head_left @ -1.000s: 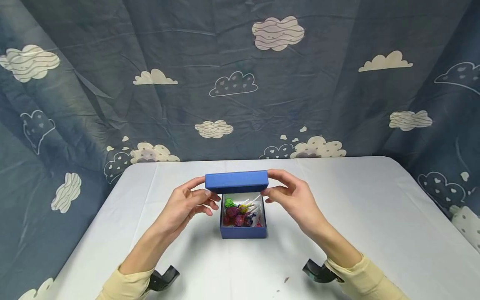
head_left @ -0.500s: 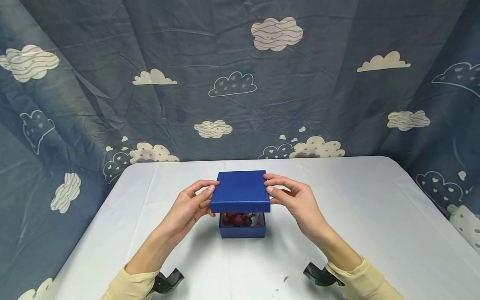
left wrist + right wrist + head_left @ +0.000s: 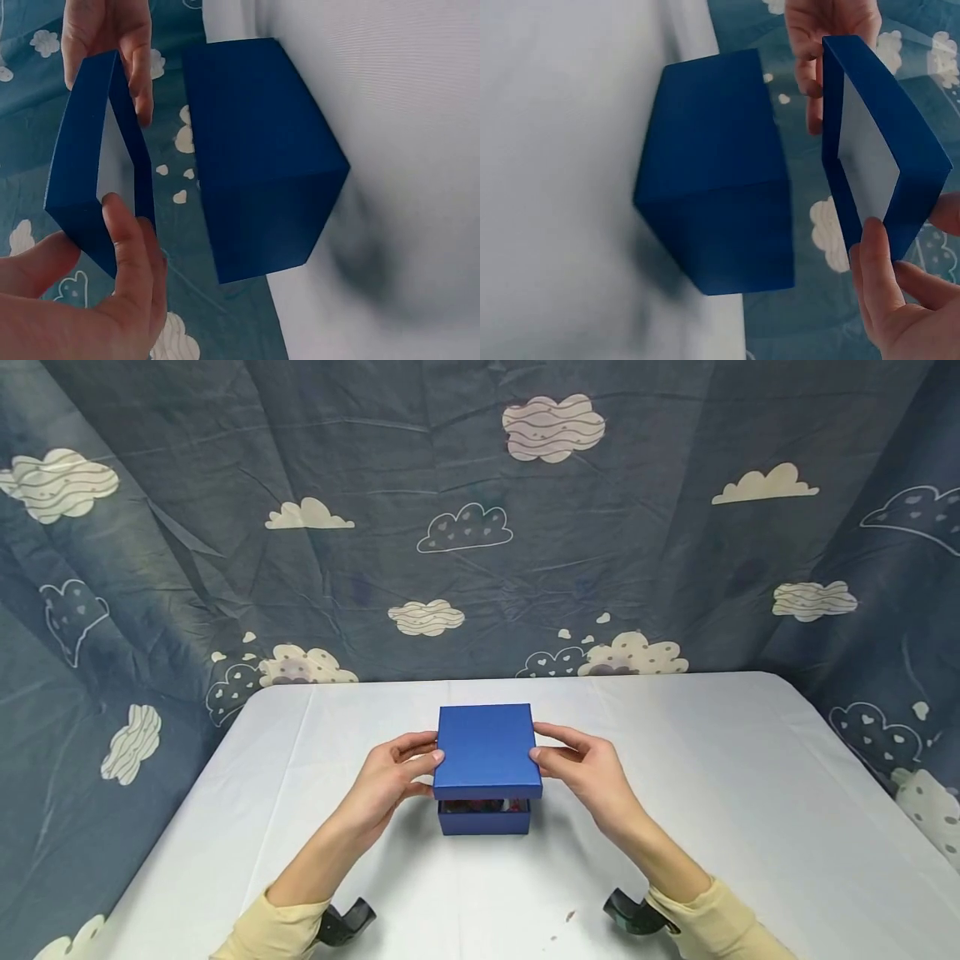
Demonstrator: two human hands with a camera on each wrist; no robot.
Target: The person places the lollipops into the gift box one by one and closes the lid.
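Note:
A blue box lid point(image 3: 486, 748) is held level just above a blue square box point(image 3: 484, 824) in the head view. My left hand point(image 3: 390, 778) pinches the lid's left side, and my right hand point(image 3: 583, 767) pinches its right side. Both wrist views show a gap between the lid point(image 3: 79, 146) and the box point(image 3: 716, 172), with the lid's white inside turned toward the box. Through the narrow front gap a dark red strip of the wrapped lollipops point(image 3: 480, 806) shows; the lid hides the others.
The box stands on a white-covered table point(image 3: 735, 793). A dark cloth with cloud prints point(image 3: 645, 552) hangs behind and at the sides. Small brown specks point(image 3: 570, 916) lie near the front. Black wrist cameras point(image 3: 347, 922) hang at both cuffs.
The lid has tipped from a raised, steep angle to level and come down toward the box, covering most of the lollipops from view. Both hands have moved down with it.

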